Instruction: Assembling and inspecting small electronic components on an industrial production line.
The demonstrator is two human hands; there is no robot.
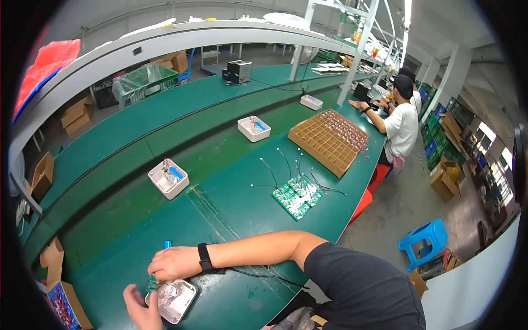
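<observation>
My right hand, with a black band on its wrist, reaches across the green bench and pinches a small green circuit board over a white square housing. A blue cylinder sticks up just behind its fingers; whether the hand grips it is unclear. My left hand grips the housing's left edge at the bottom of the view. A round silvery part sits inside the housing.
Three more white housings with blue cylinders stand along the belt. Green boards with wires and a brown cardboard grid tray lie to the right. Another person sits farther along. A blue stool stands on the floor.
</observation>
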